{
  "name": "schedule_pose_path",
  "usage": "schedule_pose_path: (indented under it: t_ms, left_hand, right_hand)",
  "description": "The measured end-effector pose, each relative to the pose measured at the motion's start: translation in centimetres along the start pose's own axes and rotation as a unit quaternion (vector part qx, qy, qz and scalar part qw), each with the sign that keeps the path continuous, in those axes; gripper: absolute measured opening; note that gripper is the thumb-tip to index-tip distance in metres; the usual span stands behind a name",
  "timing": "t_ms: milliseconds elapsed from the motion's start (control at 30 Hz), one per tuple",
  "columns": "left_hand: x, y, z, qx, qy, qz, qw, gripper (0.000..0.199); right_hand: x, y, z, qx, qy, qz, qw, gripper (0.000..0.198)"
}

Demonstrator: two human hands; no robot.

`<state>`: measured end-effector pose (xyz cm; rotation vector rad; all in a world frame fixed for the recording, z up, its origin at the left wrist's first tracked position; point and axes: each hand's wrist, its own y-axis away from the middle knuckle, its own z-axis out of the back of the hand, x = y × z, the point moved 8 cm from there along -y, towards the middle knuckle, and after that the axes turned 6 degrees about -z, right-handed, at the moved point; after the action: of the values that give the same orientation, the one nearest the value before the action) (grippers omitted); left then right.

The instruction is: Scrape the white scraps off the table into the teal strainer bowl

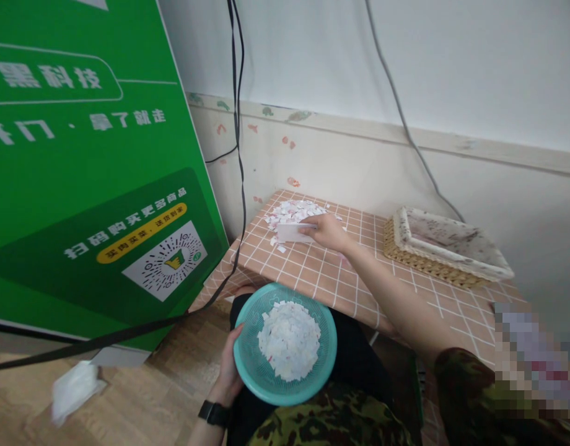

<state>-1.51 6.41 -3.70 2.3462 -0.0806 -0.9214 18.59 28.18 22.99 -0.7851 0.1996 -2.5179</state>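
Observation:
My right hand (326,230) pinches a flat white card (290,233) that stands on edge against a pile of small torn paper bits (297,210) on the checked tabletop. On my lap rests a teal plastic colander (330,347), its bottom heaped with white paper bits (289,341). My left hand (232,358) grips the colander's left rim, the thumb over the edge and the other fingers hidden beneath it.
A lined wicker basket (447,260) stands on the table (308,272) against the wall. Black cables (241,186) hang at the left, before a green printed panel (94,155). A white plastic bag (77,390) lies on the wooden floor.

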Motion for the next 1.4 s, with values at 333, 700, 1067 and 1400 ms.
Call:
schedule_pose_path:
  t_ms: [333, 700, 1067, 1400]
  left_hand:
    - [0.3, -0.3, 0.2, 0.005, 0.006, 0.013, 1.0, 0.018]
    - [0.5, -0.4, 0.3, 0.015, 0.011, 0.013, 1.0, 0.019]
    - [0.5, -0.3, 0.2, 0.012, 0.016, 0.017, 1.0, 0.018]
    - [0.7, -0.6, 0.2, 0.03, 0.029, 0.019, 0.999, 0.019]
  right_hand:
    - [0.0, -0.1, -0.2, -0.024, 0.012, -0.008, 1.0, 0.021]
    - [0.3, -0.7, 1.2, -0.006, 0.115, -0.018, 0.993, 0.018]
    - [-0.5, 0.3, 2.8, 0.02, 0.112, -0.022, 0.993, 0.016]
    - [-1.8, 1.8, 2.7, 0.021, 0.059, -0.055, 0.996, 0.02]
